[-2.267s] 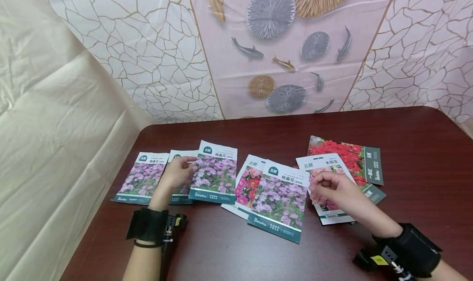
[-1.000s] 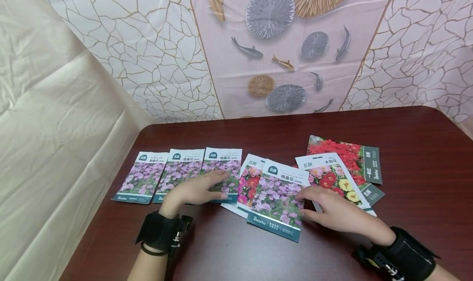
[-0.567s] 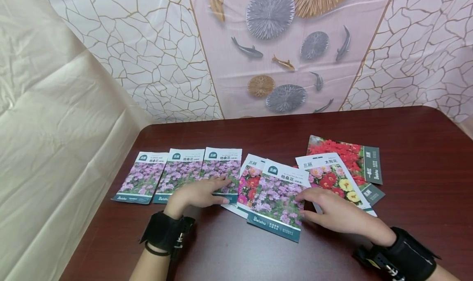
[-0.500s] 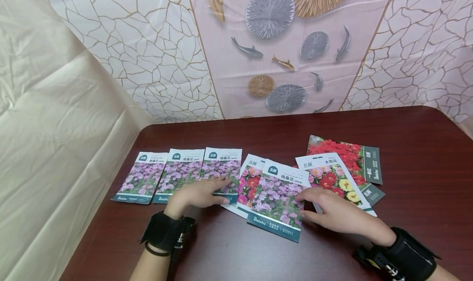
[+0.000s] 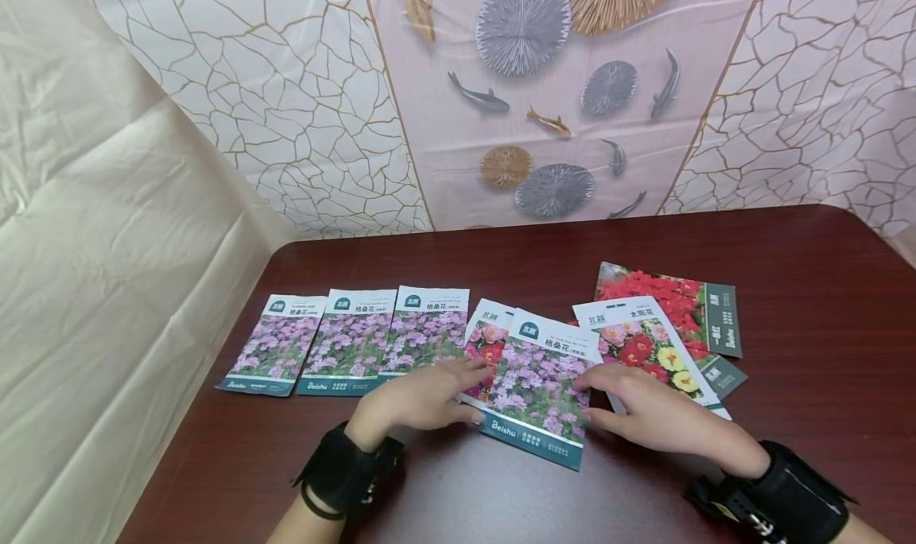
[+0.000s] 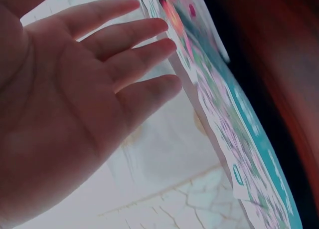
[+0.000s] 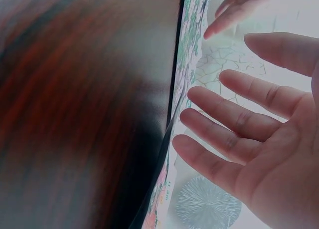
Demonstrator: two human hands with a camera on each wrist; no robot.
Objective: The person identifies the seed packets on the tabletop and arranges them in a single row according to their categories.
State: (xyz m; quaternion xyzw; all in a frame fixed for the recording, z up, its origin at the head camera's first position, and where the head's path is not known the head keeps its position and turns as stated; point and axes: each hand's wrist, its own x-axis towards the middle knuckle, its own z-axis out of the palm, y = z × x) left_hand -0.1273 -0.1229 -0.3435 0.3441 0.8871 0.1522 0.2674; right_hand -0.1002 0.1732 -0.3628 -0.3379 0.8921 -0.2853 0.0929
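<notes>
My left hand [image 5: 422, 397] reaches over the lower left of a pink-and-red flower seed packet [image 5: 490, 336], fingertips near the left edge of a purple flower seed packet [image 5: 540, 385] lying partly over it. In the left wrist view that palm [image 6: 70, 94] faces the camera, its fingers stretched out. At the purple packet's right edge rest the fingertips of my right hand [image 5: 647, 413]; the right wrist view shows its fingers [image 7: 234, 116] apart and nearly straight. Further left, three purple flower packets [image 5: 275, 345] lie in a row, the rightmost overlapping its neighbour.
Beside the right hand lies a packet with red and yellow flowers [image 5: 647, 341], partly over a red flower packet [image 5: 651, 289] lying sideways. Another packet's dark green end [image 5: 724, 375] sticks out below. The brown table [image 5: 429, 488] meets a patterned cloth [image 5: 329, 114] behind.
The left hand set the third purple packet down in the row, rested on it, then slid right to the middle packets. My right hand came down to the purple packet's edge and stayed.
</notes>
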